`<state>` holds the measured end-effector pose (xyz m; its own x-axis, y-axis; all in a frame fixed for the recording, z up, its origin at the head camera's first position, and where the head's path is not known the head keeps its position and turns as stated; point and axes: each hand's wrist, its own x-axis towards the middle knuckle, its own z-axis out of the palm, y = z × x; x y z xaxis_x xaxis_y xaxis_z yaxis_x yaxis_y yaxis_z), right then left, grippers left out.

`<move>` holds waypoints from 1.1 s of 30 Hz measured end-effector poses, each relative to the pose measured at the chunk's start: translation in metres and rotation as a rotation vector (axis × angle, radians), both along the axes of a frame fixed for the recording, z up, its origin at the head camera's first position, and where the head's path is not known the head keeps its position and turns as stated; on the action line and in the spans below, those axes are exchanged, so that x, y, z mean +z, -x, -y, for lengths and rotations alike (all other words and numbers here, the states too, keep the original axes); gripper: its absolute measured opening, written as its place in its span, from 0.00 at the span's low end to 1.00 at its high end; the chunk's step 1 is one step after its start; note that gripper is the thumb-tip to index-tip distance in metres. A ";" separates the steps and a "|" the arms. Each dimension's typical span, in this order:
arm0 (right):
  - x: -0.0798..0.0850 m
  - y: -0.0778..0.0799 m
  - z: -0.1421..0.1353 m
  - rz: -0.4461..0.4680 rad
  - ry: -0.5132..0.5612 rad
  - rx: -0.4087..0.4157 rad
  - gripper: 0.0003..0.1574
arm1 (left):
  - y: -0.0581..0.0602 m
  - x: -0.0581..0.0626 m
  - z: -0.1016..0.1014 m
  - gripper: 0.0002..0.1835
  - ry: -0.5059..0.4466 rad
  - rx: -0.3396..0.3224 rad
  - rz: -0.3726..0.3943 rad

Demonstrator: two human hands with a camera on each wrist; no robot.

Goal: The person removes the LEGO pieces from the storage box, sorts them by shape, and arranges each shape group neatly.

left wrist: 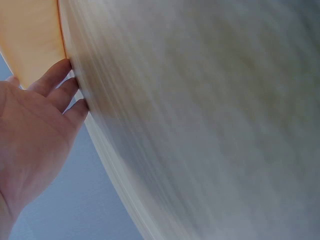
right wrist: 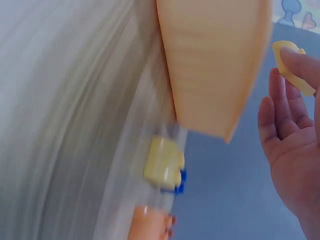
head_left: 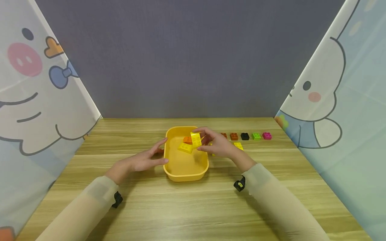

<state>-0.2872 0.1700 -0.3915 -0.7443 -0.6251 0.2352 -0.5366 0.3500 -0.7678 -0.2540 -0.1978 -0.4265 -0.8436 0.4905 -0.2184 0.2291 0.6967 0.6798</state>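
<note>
My right hand (head_left: 219, 144) pinches a yellow toy building brick (head_left: 196, 140) between thumb and fingers, above the right side of a yellow-orange plastic bin (head_left: 185, 177). The same brick (right wrist: 290, 67) shows edge-on in the right wrist view. Inside the bin lie another yellow brick (head_left: 185, 148) and an orange brick (head_left: 187, 140), partly covered by the yellow ones. My left hand (head_left: 143, 161) rests at the bin's left side, thumb and forefinger spread along the rim. In the left wrist view its fingers (left wrist: 62, 92) extend loosely toward the bin wall (left wrist: 32, 40).
Right of the bin, a row holds two reddish-orange bricks (head_left: 234, 136), a black brick (head_left: 245, 136), a green brick (head_left: 256, 136) and a pink brick (head_left: 267, 135). Nearer is a yellow brick (head_left: 238, 145). A grey panel (head_left: 187, 67) stands behind the wooden table (head_left: 169, 211).
</note>
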 end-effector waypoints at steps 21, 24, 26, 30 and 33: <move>-0.010 -0.005 -0.144 0.039 -0.068 -0.284 0.41 | -0.001 0.000 -0.001 0.53 0.009 -0.001 -0.004; -0.012 -0.006 -0.160 0.054 -0.089 -0.326 0.42 | -0.001 0.000 -0.002 0.53 0.011 0.001 -0.003; -0.016 -0.004 -0.170 0.058 -0.098 -0.348 0.42 | -0.001 0.001 -0.002 0.53 0.015 0.002 -0.005; -0.022 0.000 -0.186 0.075 -0.110 -0.352 0.43 | -0.002 0.001 -0.002 0.54 0.018 0.003 -0.005; -0.025 0.003 -0.193 0.085 -0.146 -0.358 0.42 | -0.001 0.000 -0.002 0.53 0.010 0.000 -0.008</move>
<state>-0.2900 0.3628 -0.4160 -0.9341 -0.3452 0.0910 -0.2976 0.6125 -0.7323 -0.2526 -0.1959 -0.4260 -0.8452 0.4888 -0.2161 0.2351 0.7033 0.6709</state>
